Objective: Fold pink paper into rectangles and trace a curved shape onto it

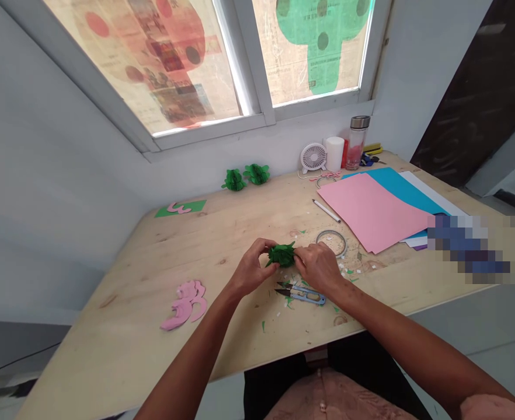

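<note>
Between my two hands, a little above the wooden table (139, 280), is a green folded paper ornament (281, 255) with layered, leaf-like edges. My left hand (254, 265) grips its left side, thumb below and fingers above. On the right side, my right hand (319, 265) pinches the ornament's edge. Just below the hands lie thread snips (303, 293) with pale blue handles and dark blades, pointing left. A roll of tape (331, 232) lies behind my right hand. Two similar green paper ornaments (235, 180) stand at the back by the wall.
Pink paper cutouts (185, 306) lie at left front. A green sheet (196, 206) with a pink curl sits at back left. On the right are pink sheets (371, 210), blue sheets and a white pen (326, 210). A small fan (313, 157) and a bottle (357, 143) stand behind.
</note>
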A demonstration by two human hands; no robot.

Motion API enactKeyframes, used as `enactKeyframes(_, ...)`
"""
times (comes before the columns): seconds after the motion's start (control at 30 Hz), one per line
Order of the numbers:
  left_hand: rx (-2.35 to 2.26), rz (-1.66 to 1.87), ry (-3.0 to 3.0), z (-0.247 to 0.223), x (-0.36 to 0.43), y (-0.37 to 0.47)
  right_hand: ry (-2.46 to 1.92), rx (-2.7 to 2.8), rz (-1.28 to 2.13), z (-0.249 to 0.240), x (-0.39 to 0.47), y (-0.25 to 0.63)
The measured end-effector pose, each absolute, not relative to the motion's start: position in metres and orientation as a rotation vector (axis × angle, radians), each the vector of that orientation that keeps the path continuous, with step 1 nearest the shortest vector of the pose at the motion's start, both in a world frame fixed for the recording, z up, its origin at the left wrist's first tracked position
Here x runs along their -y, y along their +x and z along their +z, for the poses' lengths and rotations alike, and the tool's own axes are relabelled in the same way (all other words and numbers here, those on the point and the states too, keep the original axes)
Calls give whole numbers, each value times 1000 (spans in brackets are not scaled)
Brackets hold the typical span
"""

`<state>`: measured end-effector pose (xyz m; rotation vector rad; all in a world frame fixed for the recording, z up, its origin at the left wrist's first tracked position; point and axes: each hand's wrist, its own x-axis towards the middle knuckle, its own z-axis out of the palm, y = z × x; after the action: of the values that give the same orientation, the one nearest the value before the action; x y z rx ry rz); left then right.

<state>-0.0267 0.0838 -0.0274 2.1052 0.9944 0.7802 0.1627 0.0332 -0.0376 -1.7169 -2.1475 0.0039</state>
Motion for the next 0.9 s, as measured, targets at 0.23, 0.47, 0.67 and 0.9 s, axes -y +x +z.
enactKeyframes(0.23,-1006,794,2206,-26,-72,-27,-1720,2104,-5,-43,-28,157)
enactKeyframes(0.47,-1030,803,2267,-26,-63,-25,-1746,2025,-2,-52,-27,154)
enactKeyframes(0.67,-1078,825,2268,-29,-55,-23,-1734,1976,26,-58,-26,153)
enactKeyframes(0.9,-1084,840,2220,-29,-57,-23,-1713,1918,62,-59,-28,153)
